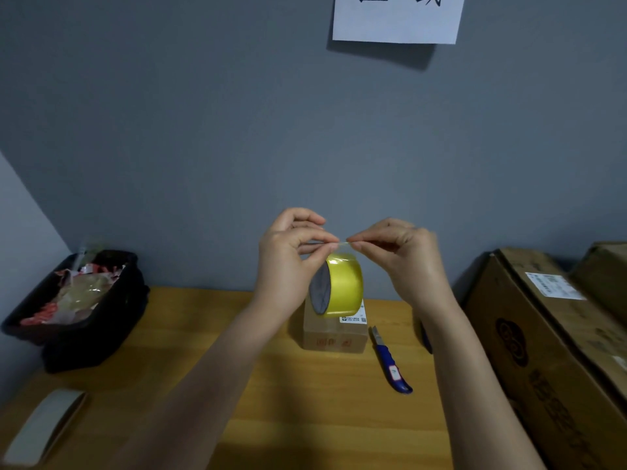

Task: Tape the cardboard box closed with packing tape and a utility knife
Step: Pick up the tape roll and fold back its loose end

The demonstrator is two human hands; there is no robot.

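Observation:
A yellow roll of packing tape (342, 283) hangs in the air above a small cardboard box (334, 335) on the wooden table (305, 418). My left hand (288, 256) and my right hand (403, 256) are raised side by side over the box. Each pinches the free end of the tape between thumb and forefinger, and the roll dangles below that strip. A blue utility knife (390, 362) lies on the table just right of the box, blade end pointing away from me.
A black bin (112, 320) full of scrap tape and paper stands at the left. Large cardboard cartons (549, 351) are stacked at the right. An empty cardboard tape core (44, 425) lies at the near left. A grey wall is behind.

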